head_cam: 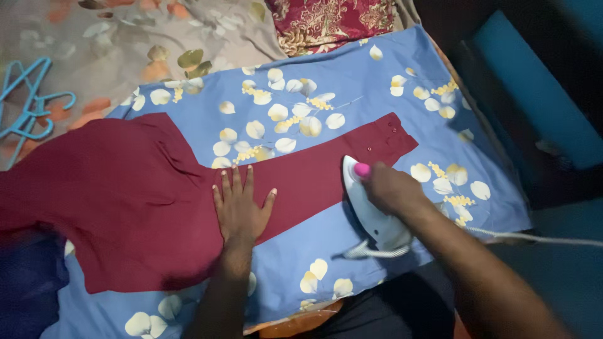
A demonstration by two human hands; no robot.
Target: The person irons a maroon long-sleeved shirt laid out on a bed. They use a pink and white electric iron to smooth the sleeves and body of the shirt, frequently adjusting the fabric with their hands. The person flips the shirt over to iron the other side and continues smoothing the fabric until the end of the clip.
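While the person bends over the bed, this is how things lie:

Left hand: the left hand (240,210) lies flat, palm down, fingers (237,182) spread and released, gripping nothing, pressing on the dark red garment where its sleeve meets the body.

Right hand: the right hand (391,188) is clenched around the handle of the white electric iron with a pink button (370,210), fingers wrapped over the top.

Iron: it rests sole down on the near edge of the sleeve, to the right of the flat hand, its tip pointing away from the person; its white braided cord (534,238) trails off to the right.

Garment: the dark red cloth garment (119,201) is spread on the sheet, its body at the left, one long sleeve (352,154) running to the right and far side, ending in a cuff with small buttons.

Sheet: a blue sheet printed with pale leaves (377,88) covers the bed under the garment.

Far side: a grey floral bedspread (125,37) lies beyond the sheet, with a red patterned cushion (330,22) at the far middle.

Far left: light blue plastic hangers (28,100) lie on the bedspread, well apart from both hands.

Near left: a dark blue cloth (28,276) sits beside the garment's body.
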